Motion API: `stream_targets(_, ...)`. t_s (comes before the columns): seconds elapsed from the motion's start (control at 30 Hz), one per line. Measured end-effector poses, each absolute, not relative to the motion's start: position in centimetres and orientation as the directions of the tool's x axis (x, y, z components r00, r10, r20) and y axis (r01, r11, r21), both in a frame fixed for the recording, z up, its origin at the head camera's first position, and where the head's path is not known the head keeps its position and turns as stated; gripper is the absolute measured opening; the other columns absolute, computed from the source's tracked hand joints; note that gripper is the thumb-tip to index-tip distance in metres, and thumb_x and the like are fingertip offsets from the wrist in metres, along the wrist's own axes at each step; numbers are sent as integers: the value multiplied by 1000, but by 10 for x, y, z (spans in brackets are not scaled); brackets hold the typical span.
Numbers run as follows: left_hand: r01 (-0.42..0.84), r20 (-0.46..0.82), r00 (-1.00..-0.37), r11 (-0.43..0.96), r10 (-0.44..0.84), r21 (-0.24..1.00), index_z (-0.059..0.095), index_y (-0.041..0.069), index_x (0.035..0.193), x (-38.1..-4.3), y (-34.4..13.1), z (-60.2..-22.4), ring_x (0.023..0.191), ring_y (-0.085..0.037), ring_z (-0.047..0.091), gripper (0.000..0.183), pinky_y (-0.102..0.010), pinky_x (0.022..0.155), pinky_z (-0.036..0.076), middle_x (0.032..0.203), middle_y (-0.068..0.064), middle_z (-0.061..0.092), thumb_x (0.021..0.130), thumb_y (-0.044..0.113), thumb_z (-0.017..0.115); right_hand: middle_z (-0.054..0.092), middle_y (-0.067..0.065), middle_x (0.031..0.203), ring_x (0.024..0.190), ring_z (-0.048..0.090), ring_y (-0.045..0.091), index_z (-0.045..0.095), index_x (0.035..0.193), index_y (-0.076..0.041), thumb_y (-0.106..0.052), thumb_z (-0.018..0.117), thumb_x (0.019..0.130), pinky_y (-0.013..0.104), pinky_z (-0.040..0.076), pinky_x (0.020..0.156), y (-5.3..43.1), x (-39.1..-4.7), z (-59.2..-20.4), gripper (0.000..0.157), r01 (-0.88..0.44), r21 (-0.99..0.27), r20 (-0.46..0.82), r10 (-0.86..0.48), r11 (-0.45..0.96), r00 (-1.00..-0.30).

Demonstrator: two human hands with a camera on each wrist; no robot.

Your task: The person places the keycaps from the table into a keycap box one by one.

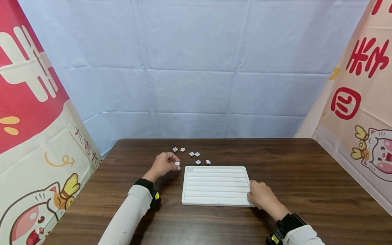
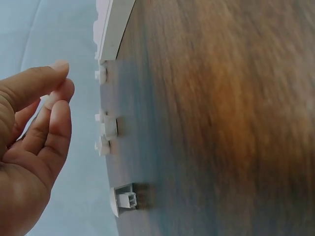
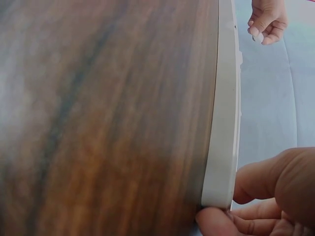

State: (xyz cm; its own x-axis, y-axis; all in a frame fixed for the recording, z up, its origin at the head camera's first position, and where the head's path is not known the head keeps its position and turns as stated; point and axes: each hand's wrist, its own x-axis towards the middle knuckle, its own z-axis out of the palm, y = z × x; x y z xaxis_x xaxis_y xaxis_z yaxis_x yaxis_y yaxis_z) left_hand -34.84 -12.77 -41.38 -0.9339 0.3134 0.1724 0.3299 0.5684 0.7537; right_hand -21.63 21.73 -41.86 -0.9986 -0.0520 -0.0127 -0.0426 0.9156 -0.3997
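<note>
Between thumb and fingertips my left hand (image 1: 164, 165) pinches a small white keycap (image 1: 177, 163), held just off the left rear corner of a white ridged board (image 1: 217, 185). In the left wrist view, fingers mostly hide that keycap. The board lies flat on the table, its long rows running left to right; a single keycap (image 1: 190, 169) sits at its rear left corner. My right hand (image 1: 262, 195) grips the board's right side near the front corner. In the right wrist view, the thumb (image 3: 266, 179) lies on the upper face and a fingertip (image 3: 216, 222) at the lower edge.
Several loose keycaps (image 1: 192, 154) are scattered behind the board on the dark wooden table (image 1: 306, 177). One keycap (image 2: 125, 199) shows its hollow underside and stem in the left wrist view. A pale blue cloth (image 1: 196, 68) hangs behind the table, with printed cloths on both sides.
</note>
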Motion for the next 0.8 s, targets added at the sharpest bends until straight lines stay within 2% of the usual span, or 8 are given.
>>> stream_targets(0.33, 335, 161, -926, 548, 342, 767, 68, 6, 85, -349, -128, -416, 68, -15, 57, 14, -31, 60, 48, 77, -2, 59, 75, -3, 72, 46, 8, 61, 47, 47, 18, 54, 86, 9, 1, 55, 80, 28, 39, 41, 218, -216, -418, 9, -53, -398, -1, -58, 916, -998)
stream_targets(0.8, 423, 231, -897, 583, 377, 694, 72, 9, 86, -348, -126, -417, 71, -12, 60, 10, -30, 64, 50, 78, 3, 63, 77, 6, 75, 45, 8, 60, 47, 47, 18, 54, 86, 9, 2, 55, 80, 29, 38, 41, 218, -216, -418, 10, -50, -402, -8, -58, 914, -998)
